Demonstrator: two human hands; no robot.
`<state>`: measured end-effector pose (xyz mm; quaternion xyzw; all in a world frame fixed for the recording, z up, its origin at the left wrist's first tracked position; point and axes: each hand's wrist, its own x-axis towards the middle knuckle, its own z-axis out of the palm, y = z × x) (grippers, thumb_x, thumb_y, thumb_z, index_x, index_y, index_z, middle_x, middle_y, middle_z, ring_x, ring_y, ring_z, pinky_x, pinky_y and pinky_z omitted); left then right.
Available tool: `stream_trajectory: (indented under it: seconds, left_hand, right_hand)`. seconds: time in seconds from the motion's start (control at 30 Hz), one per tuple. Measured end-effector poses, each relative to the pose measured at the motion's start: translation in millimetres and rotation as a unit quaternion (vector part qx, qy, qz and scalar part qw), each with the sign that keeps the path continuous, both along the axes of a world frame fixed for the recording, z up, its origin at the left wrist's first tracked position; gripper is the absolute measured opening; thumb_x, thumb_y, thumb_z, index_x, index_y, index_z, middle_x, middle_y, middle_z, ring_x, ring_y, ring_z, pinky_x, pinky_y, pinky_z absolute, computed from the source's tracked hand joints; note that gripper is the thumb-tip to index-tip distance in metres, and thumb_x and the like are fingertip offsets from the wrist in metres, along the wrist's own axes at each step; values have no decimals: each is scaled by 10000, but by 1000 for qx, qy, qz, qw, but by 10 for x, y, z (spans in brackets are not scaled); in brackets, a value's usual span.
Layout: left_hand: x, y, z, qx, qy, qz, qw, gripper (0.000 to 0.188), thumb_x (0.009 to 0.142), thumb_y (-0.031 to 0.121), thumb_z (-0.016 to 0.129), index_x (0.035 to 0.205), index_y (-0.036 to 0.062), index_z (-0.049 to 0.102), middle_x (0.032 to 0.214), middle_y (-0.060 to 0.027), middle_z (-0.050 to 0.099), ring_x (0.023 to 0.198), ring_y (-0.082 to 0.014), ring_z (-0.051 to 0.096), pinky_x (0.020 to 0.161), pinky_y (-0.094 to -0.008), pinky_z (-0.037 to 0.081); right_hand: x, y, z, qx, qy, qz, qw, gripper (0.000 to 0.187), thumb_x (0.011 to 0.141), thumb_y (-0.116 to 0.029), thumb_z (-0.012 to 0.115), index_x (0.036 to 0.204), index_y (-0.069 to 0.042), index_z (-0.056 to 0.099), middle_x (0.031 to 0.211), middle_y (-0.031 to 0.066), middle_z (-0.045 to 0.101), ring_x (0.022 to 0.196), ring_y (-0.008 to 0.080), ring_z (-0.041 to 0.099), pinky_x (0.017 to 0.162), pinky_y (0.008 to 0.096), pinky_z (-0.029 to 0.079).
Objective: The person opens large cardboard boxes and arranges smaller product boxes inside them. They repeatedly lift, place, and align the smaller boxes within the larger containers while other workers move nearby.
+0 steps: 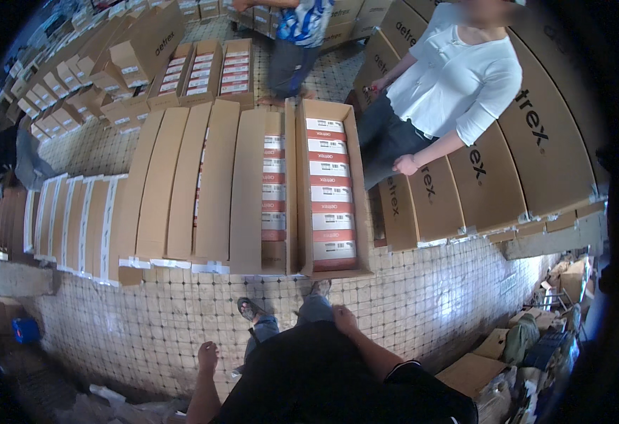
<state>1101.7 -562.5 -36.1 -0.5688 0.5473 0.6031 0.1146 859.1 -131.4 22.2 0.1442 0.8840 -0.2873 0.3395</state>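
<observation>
My left hand [209, 357] hangs beside my body over the tiled floor, its fingers curled in and nothing seen in them. Close to my thigh is my right hand [345, 319]; its fingers are too small and dark to make out. In front of me stands a long open carton [366, 263] with a single row of white-and-red boxes [330, 192] in it. To its left, another carton with raised flaps [247, 191] shows similar boxes [274, 189]. Neither hand touches a carton.
Tall cartons [489, 187] line the right, beside a person in a white top [458, 78]. Another person [299, 49] stands beyond the cartons; one bends at far left [12, 166]. Open cartons [237, 99] sit farther back. Flattened cardboard and bags [521, 343] lie at lower right.
</observation>
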Motion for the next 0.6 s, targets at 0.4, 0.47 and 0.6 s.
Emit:
stream_trajectory:
  seconds: [0.4, 0.47, 0.6]
  left_hand:
    - [-263, -784, -326, -10, 1, -64, 998, 161, 856, 145, 589, 993, 59, 586, 760, -42, 594, 587, -121, 551, 473, -273, 446]
    - [-418, -643, -280, 32, 40, -99, 994, 244, 851, 172, 601, 1066, 55, 595, 829, -68, 633, 678, -164, 588, 583, -291, 487]
    - [-849, -266, 147, -277, 124, -548, 779, 350, 829, 234, 610, 1127, 50, 587, 990, -143, 651, 868, -284, 642, 775, -380, 508]
  right_hand:
    - [-212, -1271, 373, 10, -6, 172, 985, 509, 910, -432, 450, 1270, -72, 482, 1274, 238, 497, 1158, 383, 504, 965, 460, 416]
    - [-206, -1522, 429, 10, -17, 223, 975, 481, 908, -401, 456, 1261, -76, 490, 1320, 230, 455, 1195, 384, 475, 970, 465, 411]
    - [-336, -1987, 471, 92, 49, 378, 920, 410, 889, -296, 479, 1235, -77, 510, 1420, 209, 344, 1269, 379, 392, 991, 497, 383]
